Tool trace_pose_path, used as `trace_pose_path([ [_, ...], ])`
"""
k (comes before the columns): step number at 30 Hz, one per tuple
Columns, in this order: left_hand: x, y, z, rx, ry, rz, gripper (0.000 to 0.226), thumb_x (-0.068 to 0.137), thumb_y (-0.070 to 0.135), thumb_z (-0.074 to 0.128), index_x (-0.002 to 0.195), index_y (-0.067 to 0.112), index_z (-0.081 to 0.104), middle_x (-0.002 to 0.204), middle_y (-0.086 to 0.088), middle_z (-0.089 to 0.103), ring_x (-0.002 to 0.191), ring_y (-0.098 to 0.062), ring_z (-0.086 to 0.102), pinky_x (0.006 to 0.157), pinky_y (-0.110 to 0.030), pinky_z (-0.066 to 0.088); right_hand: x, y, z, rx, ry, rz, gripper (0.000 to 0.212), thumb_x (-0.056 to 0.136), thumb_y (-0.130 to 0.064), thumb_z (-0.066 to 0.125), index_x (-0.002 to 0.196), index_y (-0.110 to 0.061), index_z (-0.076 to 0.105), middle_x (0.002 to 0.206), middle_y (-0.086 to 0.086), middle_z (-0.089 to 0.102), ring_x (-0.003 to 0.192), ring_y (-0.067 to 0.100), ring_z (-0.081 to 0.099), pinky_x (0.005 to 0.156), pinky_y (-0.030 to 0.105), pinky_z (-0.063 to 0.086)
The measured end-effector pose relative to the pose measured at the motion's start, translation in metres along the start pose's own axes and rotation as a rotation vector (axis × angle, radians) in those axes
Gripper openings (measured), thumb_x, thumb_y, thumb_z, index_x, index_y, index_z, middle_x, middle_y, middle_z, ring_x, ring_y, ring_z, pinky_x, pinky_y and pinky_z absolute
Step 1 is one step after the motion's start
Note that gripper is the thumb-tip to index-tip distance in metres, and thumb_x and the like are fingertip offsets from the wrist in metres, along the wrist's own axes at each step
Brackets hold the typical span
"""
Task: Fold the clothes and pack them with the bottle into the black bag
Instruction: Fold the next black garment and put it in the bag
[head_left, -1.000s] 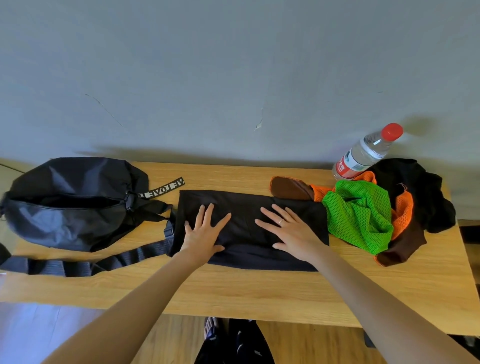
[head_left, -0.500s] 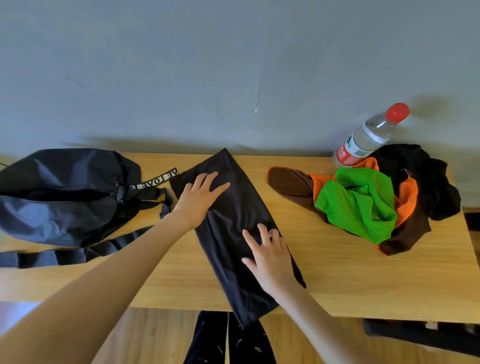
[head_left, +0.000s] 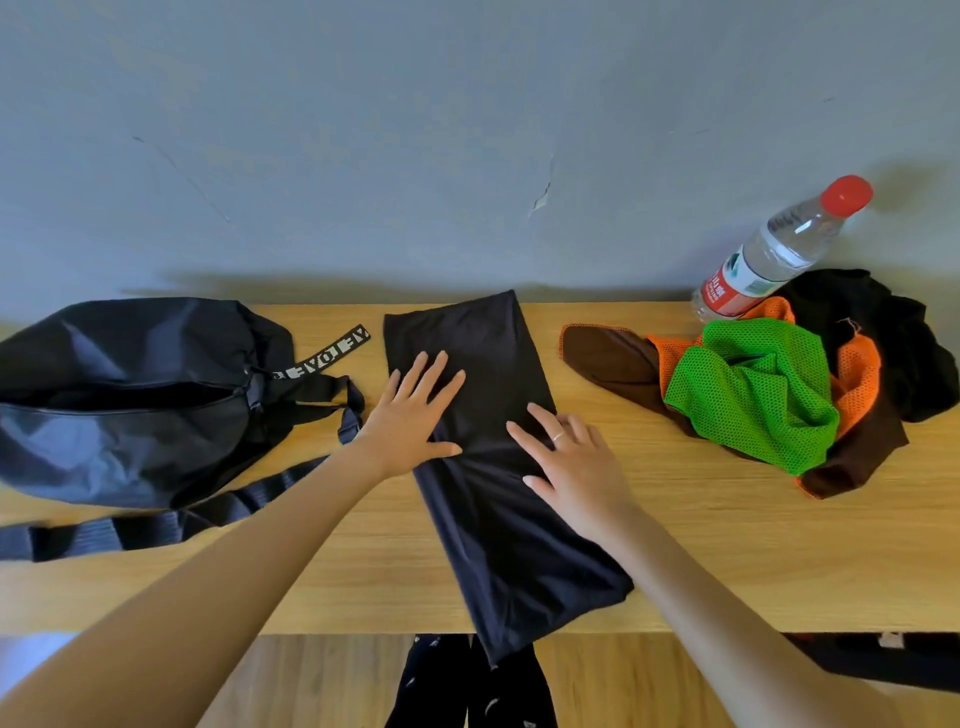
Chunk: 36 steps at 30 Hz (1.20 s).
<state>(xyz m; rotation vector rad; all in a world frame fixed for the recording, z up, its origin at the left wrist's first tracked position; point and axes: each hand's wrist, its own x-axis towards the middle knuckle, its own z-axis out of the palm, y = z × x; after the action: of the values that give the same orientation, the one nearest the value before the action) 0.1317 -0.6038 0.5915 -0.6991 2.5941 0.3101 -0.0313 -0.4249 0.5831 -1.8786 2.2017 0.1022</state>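
A folded black garment (head_left: 498, 525) lies lengthwise across the middle of the wooden table (head_left: 727, 561), its near end hanging over the front edge. My left hand (head_left: 415, 415) rests flat on its left side with fingers spread. My right hand (head_left: 571, 467) lies flat on its right side, a ring on one finger. The black bag (head_left: 130, 400) sits at the left with its zip open. A clear water bottle (head_left: 779, 249) with a red cap stands at the back right, behind a pile of green mesh cloth (head_left: 748, 395), orange mesh and brown cloth.
The bag's black strap (head_left: 145, 525) trails toward the left front. Another black cloth (head_left: 878, 332) is heaped at the far right. A grey wall runs along the table's back edge. Dark clothing shows under the table's front edge.
The black garment has turned from lying sideways to lying lengthwise, front to back. Both hands turned with it and now lie flat near its middle.
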Motion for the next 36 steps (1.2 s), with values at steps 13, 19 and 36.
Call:
trace_pose_path([
  [13, 0.03, -0.037, -0.02, -0.285, 0.429, 0.146, 0.054, 0.091, 0.034, 0.058, 0.14, 0.02, 0.042, 0.148, -0.004, 0.035, 0.138, -0.024, 0.028, 0.113, -0.045, 0.026, 0.052, 0.013, -0.025, 0.24, 0.191, 0.188, 0.045, 0.094, -0.029, 0.052, 0.137, -0.018, 0.046, 0.132, 0.007, 0.046, 0.121, 0.025, 0.043, 0.098, 0.037, 0.039],
  [19, 0.067, -0.043, -0.031, -0.411, 0.545, -0.203, 0.051, 0.091, 0.028, 0.06, 0.136, 0.011, 0.045, 0.133, -0.01, 0.048, 0.126, -0.028, 0.037, 0.103, -0.041, 0.03, 0.112, 0.042, -0.041, 0.345, 0.234, 0.383, 0.043, 0.096, -0.027, 0.052, 0.136, -0.013, 0.046, 0.133, 0.012, 0.048, 0.127, 0.029, 0.039, 0.105, 0.039, 0.034],
  [36, 0.109, -0.058, -0.034, -0.739, 0.4, -0.392, 0.03, 0.079, 0.036, 0.072, 0.106, 0.027, 0.064, 0.108, 0.004, 0.066, 0.113, -0.018, 0.054, 0.113, -0.047, -0.004, 0.147, 0.057, -0.026, 0.659, 0.372, 0.465, 0.02, 0.078, -0.018, 0.075, 0.097, -0.016, 0.07, 0.105, 0.004, 0.055, 0.107, 0.024, 0.043, 0.093, 0.034, 0.033],
])
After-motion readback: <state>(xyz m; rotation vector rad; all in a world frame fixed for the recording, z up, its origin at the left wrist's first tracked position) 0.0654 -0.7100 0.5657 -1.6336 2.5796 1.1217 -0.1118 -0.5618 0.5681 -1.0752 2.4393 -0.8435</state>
